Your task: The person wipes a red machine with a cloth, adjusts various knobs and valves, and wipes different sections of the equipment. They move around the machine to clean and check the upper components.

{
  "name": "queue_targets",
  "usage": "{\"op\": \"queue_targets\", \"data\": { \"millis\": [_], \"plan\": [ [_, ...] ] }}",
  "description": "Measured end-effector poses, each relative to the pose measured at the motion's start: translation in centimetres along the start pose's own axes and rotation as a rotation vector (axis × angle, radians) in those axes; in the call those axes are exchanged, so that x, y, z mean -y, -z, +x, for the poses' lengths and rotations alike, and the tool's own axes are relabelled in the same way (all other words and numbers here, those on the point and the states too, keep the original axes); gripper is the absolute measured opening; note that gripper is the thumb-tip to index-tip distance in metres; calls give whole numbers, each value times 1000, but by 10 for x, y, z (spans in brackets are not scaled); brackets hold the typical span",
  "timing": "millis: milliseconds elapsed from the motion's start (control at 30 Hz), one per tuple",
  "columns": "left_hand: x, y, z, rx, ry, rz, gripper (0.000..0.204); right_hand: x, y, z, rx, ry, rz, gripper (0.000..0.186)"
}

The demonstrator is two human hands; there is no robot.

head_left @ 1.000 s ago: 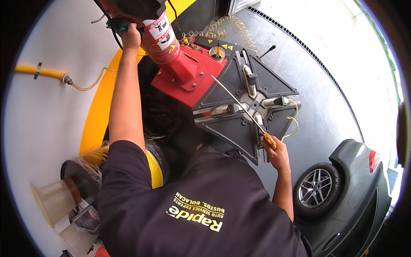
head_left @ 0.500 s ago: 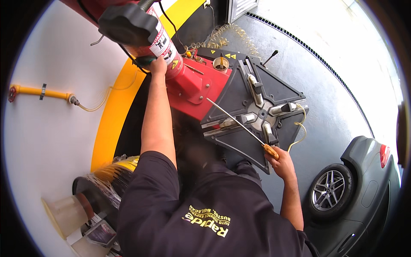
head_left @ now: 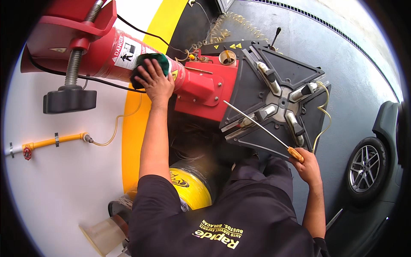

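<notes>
My left hand [head_left: 156, 83] lies with its fingers spread over a dark green cloth [head_left: 159, 62], pressing it against the red column [head_left: 100, 55] of a tire changer. In my right hand [head_left: 309, 168] is a long screwdriver [head_left: 259, 124] with an amber handle. Its thin metal shaft slants up and left, passing over the edge of the black turntable [head_left: 306, 64]. Several metal clamping jaws [head_left: 295, 127] with dark tips are set on that turntable. The palm side of my left hand is hidden.
A beige cup [head_left: 227, 58] stands on the red machine base [head_left: 195, 100]. A threaded rod with a black knob [head_left: 69, 100] juts out at upper left. A yellow cylinder [head_left: 190, 188] is by my left elbow. A dark car [head_left: 391, 171] is at right. Coiled hose [head_left: 222, 34] lies behind.
The view has shifted, showing more of the red column and the black knob. My left hand has gone from curling round the column to spreading over the cloth. The screwdriver stays in my right hand.
</notes>
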State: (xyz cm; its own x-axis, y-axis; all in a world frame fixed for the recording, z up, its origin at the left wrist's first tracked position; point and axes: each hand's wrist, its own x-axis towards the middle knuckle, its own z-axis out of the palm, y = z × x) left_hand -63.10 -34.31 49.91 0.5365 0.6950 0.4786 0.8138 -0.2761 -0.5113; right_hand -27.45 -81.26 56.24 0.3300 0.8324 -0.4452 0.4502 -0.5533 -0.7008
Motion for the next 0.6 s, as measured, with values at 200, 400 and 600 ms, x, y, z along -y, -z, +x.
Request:
{"op": "queue_targets", "data": {
  "millis": [200,400,600],
  "plan": [
    [29,56,75,-26,-109,103,77,10,4,15,-11,85,53,32],
    [25,77,119,64,-214,580,66,34,7,36,6,51,76,31],
    [-35,-3,54,397,-427,216,84,17,2,39,38,-34,62,29]
  ]
}}
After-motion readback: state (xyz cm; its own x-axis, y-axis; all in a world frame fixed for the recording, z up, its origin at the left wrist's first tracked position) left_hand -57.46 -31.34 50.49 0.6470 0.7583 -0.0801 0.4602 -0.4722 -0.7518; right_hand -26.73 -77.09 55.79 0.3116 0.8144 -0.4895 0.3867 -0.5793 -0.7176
